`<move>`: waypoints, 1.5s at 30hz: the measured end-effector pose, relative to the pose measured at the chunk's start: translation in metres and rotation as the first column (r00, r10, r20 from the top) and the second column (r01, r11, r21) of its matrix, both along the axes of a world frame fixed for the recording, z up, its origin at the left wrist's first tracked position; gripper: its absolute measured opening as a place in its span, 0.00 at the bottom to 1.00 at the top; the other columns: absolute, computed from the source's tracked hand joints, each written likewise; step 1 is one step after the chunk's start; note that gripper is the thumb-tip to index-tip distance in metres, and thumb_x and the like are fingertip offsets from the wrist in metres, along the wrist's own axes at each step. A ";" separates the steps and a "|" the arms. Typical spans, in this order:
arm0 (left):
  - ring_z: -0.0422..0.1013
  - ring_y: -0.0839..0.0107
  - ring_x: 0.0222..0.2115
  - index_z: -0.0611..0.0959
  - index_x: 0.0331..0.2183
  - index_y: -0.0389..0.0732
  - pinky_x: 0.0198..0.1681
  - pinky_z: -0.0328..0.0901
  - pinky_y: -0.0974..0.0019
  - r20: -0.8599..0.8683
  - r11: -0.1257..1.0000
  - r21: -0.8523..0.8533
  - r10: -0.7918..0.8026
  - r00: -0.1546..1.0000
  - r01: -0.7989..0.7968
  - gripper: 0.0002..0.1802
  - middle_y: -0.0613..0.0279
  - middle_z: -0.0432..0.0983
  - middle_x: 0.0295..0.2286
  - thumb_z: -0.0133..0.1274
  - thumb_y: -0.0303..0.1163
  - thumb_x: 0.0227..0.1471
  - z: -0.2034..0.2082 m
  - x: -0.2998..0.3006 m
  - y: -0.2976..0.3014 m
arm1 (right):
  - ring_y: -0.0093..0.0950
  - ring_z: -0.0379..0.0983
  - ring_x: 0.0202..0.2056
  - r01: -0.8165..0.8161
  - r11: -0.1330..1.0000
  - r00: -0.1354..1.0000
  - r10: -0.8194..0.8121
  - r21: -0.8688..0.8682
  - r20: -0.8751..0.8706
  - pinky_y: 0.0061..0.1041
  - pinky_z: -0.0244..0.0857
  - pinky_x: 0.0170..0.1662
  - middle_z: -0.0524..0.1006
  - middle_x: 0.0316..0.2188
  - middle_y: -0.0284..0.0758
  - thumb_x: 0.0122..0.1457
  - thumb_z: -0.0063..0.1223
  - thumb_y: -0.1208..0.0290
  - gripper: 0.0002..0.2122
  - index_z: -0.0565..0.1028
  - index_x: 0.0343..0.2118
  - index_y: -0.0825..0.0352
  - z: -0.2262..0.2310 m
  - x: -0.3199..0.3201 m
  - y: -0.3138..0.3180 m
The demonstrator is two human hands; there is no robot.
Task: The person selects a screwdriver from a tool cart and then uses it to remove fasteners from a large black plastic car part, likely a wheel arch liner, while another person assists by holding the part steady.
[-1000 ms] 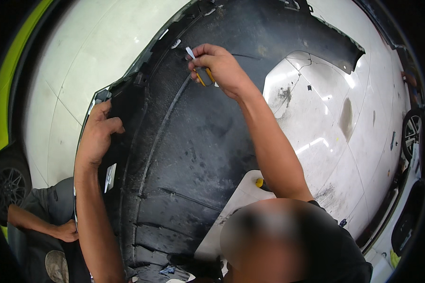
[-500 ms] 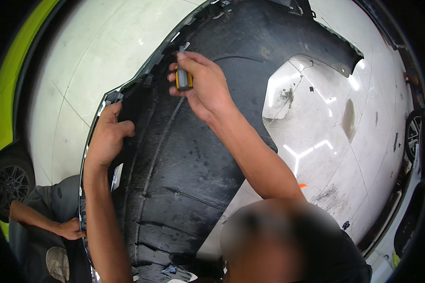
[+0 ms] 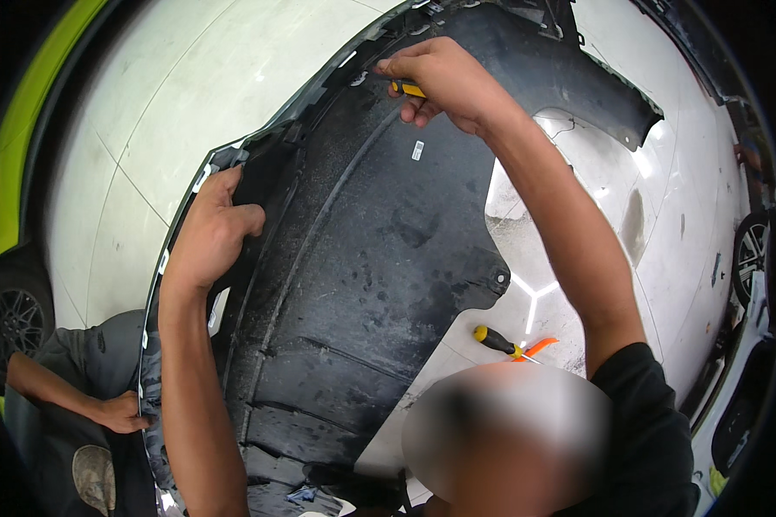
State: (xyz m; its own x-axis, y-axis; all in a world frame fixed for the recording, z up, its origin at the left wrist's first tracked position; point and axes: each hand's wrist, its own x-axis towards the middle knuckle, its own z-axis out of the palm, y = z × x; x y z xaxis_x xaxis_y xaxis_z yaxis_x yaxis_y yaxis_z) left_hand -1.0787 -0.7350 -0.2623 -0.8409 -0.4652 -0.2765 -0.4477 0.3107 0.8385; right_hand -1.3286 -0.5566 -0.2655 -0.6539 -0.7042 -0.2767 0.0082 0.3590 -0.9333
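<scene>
A large black bumper cover, inner face up, stretches across the middle. My left hand grips its left edge, the index fingertip at a grey bracket and the thumb sticking out inward. Its other fingers are mostly hidden. My right hand is over the upper part of the cover, closed around a tool with a yellow and dark handle. The tool's working end cannot be made out. Beside my right fingertips sits a small pale clip near the edge. A white label shows on the cover below that hand.
A yellow-and-black screwdriver and an orange strip-like piece lie on the pale tiled floor. Another person's hand is at the cover's lower left edge. A green car stands left, with other vehicle parts along the right.
My right hand has moved up and to the right with the tool, uncovering the label. The floor screwdriver has come into sight. My left hand stays at the bracket.
</scene>
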 end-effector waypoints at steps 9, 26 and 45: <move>0.60 0.74 0.24 0.74 0.27 0.30 0.26 0.55 0.65 0.045 0.999 0.022 0.022 0.999 -0.023 0.08 0.65 0.60 0.21 0.52 0.22 0.39 0.012 -0.006 0.010 | 0.16 0.61 0.14 -0.139 0.957 0.957 0.195 0.255 -0.213 0.20 0.50 0.16 0.75 0.22 0.33 0.65 0.53 0.67 0.13 0.80 0.38 0.74 0.021 -0.016 -0.018; 0.68 0.70 0.30 0.79 0.37 0.25 0.34 0.63 0.65 0.086 1.000 0.003 -0.030 0.996 0.030 0.17 0.58 0.72 0.26 0.50 0.22 0.42 0.020 -0.011 0.013 | 0.11 0.55 0.12 0.051 0.992 0.998 -0.048 -0.113 0.028 0.17 0.45 0.15 0.72 0.20 0.29 0.63 0.57 0.71 0.08 0.78 0.30 0.71 -0.041 -0.007 -0.008; 0.69 0.73 0.29 0.79 0.47 0.28 0.33 0.63 0.69 0.093 0.997 0.007 -0.077 0.993 0.076 0.25 0.62 0.75 0.30 0.48 0.20 0.42 0.010 -0.006 0.002 | 0.13 0.58 0.15 0.038 0.999 0.973 -0.037 -0.004 -0.230 0.18 0.46 0.16 0.74 0.23 0.29 0.64 0.56 0.70 0.09 0.80 0.35 0.73 -0.020 -0.011 -0.004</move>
